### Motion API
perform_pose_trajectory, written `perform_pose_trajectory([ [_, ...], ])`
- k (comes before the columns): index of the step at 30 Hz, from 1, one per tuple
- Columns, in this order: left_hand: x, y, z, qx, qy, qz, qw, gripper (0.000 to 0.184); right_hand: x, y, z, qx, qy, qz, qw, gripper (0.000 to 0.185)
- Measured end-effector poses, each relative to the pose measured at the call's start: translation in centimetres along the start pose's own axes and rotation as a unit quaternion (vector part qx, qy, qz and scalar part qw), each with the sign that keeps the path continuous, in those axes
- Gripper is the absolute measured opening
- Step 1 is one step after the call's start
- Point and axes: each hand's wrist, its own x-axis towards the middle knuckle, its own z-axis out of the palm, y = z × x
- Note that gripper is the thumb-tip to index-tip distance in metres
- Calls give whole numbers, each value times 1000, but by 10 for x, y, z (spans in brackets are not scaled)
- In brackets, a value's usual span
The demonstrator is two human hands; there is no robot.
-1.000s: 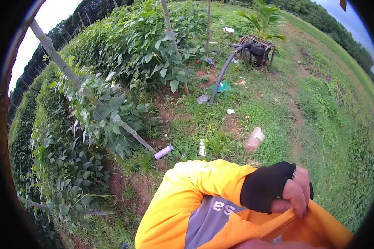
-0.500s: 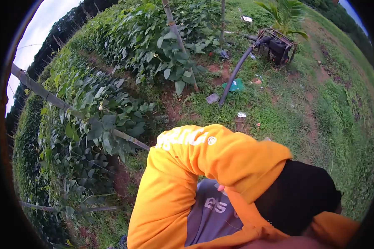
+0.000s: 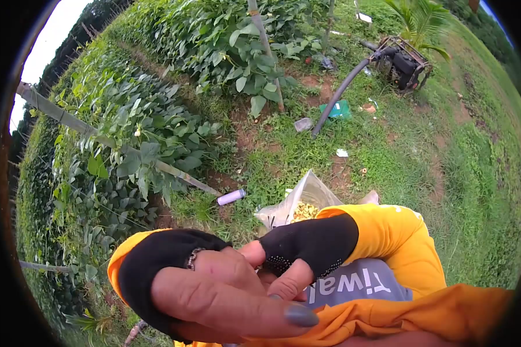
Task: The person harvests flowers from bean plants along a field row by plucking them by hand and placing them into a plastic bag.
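Head view: left hand (image 3: 220, 289) and right hand (image 3: 295, 251) together, low in frame, left of centre to centre, overlapping. Left glove (image 3: 147, 269), black, fingertips bare, is on the left hand; right glove (image 3: 330, 238), also black, on the right. Right fingers touch left hand; can't tell if they pinch anything, contact partly hidden. Left thumb points right, dark nail. Clear bag (image 3: 315, 191) with yellow pieces (image 3: 304, 212) just beyond right hand, centre of frame, not held. Orange shirt (image 3: 388, 312) below and right of hands. Lavender bottle (image 3: 231, 197) on ground, left of bag.

Vs earlier frame: arm was across the middle, black-covered hand at lower right; now both hands show, lower left to centre. Bag and bottle now visible. Pump-like machine (image 3: 404, 65) sits a bit further right, upper right of frame.

Writing: pale letters on grey shirt panel (image 3: 359, 283), upside down, roughly "Tiwa", rest covered. White marks on right sleeve (image 3: 396, 231), unreadable. No bottle label readable.
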Motion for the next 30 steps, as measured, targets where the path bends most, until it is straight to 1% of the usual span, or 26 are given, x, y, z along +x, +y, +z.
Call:
perform_pose_trajectory([
  [4,-5,9,0,114,85,8,990,1,14,-8,-12,18,-69,24,997,18],
  [8,4,0,-1,198,130,36,971,1,12,-24,-25,33,-107,39,993,18],
  [10,12,-10,-5,219,140,55,964,2,11,-33,-30,41,-109,44,992,19],
  [12,18,-28,-10,222,135,80,962,2,9,-44,-43,44,-83,52,994,19],
  [15,29,-68,-16,212,89,157,960,3,3,-52,-77,64,36,75,994,19],
  [16,30,-76,-20,204,61,200,956,3,-3,-49,-92,104,59,67,991,20],
  [17,19,-49,7,188,153,13,970,8,-13,-43,-112,146,78,64,984,21],
  [19,21,-51,5,148,116,-20,982,7,-21,-48,-130,89,147,21,985,20],
  [20,25,-68,5,137,130,54,981,8,-28,-49,-138,92,142,25,985,19],
  [21,28,-82,10,124,125,46,983,8,-32,-64,-140,96,146,25,984,19],
  [22,29,-93,17,103,154,58,981,6,-34,-74,-139,125,135,11,983,18],
  [23,31,-103,21,84,181,67,978,6,-34,-78,-139,52,160,8,986,18],
  [25,37,-123,21,64,149,55,985,5,-35,-86,-141,55,124,31,990,18],
  [27,36,-139,17,66,109,55,990,4,-39,-80,-151,21,92,4,995,19],
  [29,34,-147,8,82,76,63,992,6,-49,-69,-162,-32,100,27,994,21],
  [30,35,-147,3,92,61,69,992,7,-56,-59,-171,-2,111,55,992,24],
])
